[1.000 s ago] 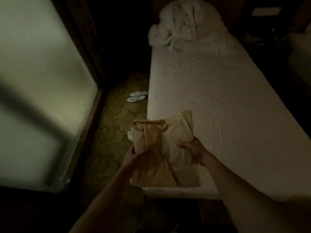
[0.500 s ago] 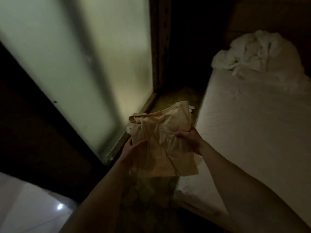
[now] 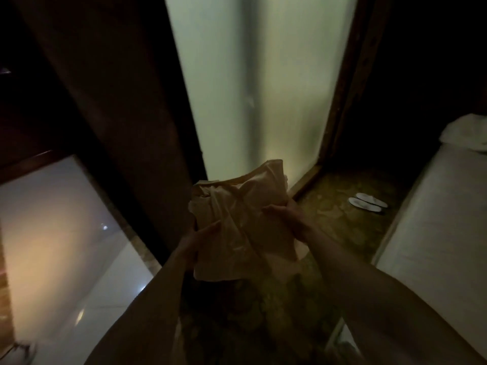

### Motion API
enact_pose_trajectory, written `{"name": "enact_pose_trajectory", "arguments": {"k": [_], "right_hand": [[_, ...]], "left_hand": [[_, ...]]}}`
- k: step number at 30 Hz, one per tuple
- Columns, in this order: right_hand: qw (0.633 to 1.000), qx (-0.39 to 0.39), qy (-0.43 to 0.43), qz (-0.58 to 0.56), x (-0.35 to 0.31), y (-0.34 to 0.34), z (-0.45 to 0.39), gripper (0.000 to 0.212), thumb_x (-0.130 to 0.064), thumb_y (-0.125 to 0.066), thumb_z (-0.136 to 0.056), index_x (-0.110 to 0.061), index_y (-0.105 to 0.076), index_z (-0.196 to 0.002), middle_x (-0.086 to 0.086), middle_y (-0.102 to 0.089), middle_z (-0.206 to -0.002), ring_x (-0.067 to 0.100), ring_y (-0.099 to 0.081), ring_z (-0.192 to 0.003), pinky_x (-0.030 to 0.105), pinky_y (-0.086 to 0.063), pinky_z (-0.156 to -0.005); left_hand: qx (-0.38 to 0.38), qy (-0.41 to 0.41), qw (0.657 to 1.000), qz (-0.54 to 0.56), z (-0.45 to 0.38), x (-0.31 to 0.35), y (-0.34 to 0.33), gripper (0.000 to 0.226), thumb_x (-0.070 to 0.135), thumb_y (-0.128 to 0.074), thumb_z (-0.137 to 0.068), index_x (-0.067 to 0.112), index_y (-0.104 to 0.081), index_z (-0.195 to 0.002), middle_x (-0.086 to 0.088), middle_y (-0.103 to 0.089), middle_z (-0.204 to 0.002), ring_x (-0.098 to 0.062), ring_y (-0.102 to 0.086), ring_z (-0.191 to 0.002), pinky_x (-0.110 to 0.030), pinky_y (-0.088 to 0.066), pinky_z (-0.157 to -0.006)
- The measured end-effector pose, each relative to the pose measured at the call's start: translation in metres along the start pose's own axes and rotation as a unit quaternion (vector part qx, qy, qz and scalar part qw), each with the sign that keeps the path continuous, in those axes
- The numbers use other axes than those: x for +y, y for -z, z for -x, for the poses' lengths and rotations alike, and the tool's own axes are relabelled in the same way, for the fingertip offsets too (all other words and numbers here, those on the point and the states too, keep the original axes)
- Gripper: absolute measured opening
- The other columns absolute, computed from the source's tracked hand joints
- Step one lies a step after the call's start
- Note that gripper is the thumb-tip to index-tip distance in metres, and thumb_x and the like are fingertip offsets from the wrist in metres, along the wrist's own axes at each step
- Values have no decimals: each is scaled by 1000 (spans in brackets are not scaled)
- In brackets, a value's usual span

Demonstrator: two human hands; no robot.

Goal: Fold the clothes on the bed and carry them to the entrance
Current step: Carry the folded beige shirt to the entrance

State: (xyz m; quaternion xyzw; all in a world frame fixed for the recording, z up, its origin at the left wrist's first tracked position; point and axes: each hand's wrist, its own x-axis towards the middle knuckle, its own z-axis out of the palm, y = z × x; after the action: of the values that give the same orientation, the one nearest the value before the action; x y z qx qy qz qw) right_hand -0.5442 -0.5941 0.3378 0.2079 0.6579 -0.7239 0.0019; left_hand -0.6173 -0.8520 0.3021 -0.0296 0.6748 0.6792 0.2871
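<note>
Folded garment (image 3: 242,222), pale tan, is off the bed (image 3: 434,233) and in the air, to the left of the bed's near corner, over the patterned floor (image 3: 340,227).

Grip state:
- Left hand (image 3: 196,245): clamped on the garment's lower-left edge, thumb on top and fingers underneath, as far as the dim light shows.
- Right hand (image 3: 286,219): clamped on the right edge, fingers curled over the fold.

My read on the two-sided hold: soft cloth has no stiffness, so pinching both edges keeps the layers stacked and stops the fold from opening. The top flap already stands loose, and the bottom edge droops a little between the hands. Held out in front at about chest level, it looks like a carry posture rather than more folding.

Relative to the bed:
- frosted glass panel (image 3: 250,88) in a dark wood frame, left of the bed across the floor strip, directly beyond the garment
- white slippers (image 3: 369,202) on the floor just beside the bed's left edge
- rumpled white bedding (image 3: 466,135) at the bed's far end
- glossy light tile floor (image 3: 66,246) much farther left, past the dark frame; probably the way out, though I can't confirm that.

Labels/writing: none readable. No tag or print is visible on the garment, and the frame is too dark and soft for small text anyway.
</note>
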Motion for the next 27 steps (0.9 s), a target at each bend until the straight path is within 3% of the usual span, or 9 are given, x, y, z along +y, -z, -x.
{"name": "enact_pose_trajectory", "arguments": {"k": [3, 6, 8, 12, 15, 18, 20, 23, 27], "right_hand": [[998, -60, 7, 9, -13, -35, -21, 57, -23, -77, -81, -18, -49, -131, 4, -63, -116, 21, -63, -102, 35, -57, -83], [993, -116, 16, 31, -25, -68, -40, 59, -28, -77, -81, -21, -48, -132, 0, -62, -114, 20, -62, -103, 35, -57, -83], [988, -147, 28, 47, -33, -94, -50, 54, -27, -76, -82, -23, -48, -128, -4, -61, -111, 15, -62, -98, 29, -56, -77], [974, -217, 31, 64, -41, -149, -69, 62, -25, -77, -81, -21, -48, -135, 2, -62, -120, 21, -63, -103, 37, -55, -87], [963, -259, 31, 68, -41, -194, -75, 60, -26, -78, -80, -24, -50, -134, 2, -63, -119, 19, -63, -101, 36, -55, -84], [952, -289, 45, 88, -35, -242, -79, 58, -29, -76, -83, -23, -48, -134, 2, -61, -121, 16, -61, -102, 39, -53, -89], [943, -312, 47, 102, -33, -277, -82, 70, -33, -76, -82, -20, -42, -142, 5, -55, -133, 22, -58, -113, 45, -50, -98], [934, -340, 23, 108, -32, -335, -84, 81, -32, -78, -80, -17, -36, -147, 7, -49, -140, 29, -51, -125, 49, -44, -105], [920, -375, 41, 105, -28, -420, -82, 79, -25, -76, -82, -18, -32, -147, 1, -46, -136, 27, -49, -124, 43, -46, -100]], "left_hand": [[51, -20, 998, 25, 7, 2, 33, 95, 45, -85, -63, 26, -36, -143, -1, -55, -121, -24, -57, -105, -46, -48, -91], [103, -53, 993, 32, 21, 9, 60, 117, 60, -87, -45, 30, -35, -146, -7, -51, -138, -30, -56, -117, -55, -46, -100], [140, -58, 987, 49, 29, 12, 78, 122, 62, -87, -42, 28, -34, -147, -7, -51, -138, -30, -56, -117, -52, -48, -97], [194, -73, 975, 76, 54, 18, 108, 90, 49, -82, -55, 28, -44, -133, 2, -59, -117, -20, -61, -101, -35, -52, -75], [227, -95, 965, 89, 77, 14, 135, 86, 52, -82, -53, 31, -47, -128, -1, -61, -120, -23, -62, -105, -40, -54, -81], [272, -100, 951, 111, 95, 9, 168, 74, 41, -81, -70, 28, -45, -134, -3, -61, -123, -25, -62, -107, -41, -54, -84], [291, -110, 942, 126, 105, 5, 194, 66, 35, -79, -77, 30, -46, -133, -3, -62, -123, -25, -62, -109, -41, -54, -84], [320, -110, 931, 139, 119, 0, 238, 73, 41, -81, -65, 33, -49, -130, -3, -64, -121, -26, -62, -109, -44, -54, -85], [342, -113, 917, 173, 135, -5, 305, 64, 31, -80, -75, 31, -50, -131, -8, -65, -121, -32, -66, -106, -54, -56, -82]]}}
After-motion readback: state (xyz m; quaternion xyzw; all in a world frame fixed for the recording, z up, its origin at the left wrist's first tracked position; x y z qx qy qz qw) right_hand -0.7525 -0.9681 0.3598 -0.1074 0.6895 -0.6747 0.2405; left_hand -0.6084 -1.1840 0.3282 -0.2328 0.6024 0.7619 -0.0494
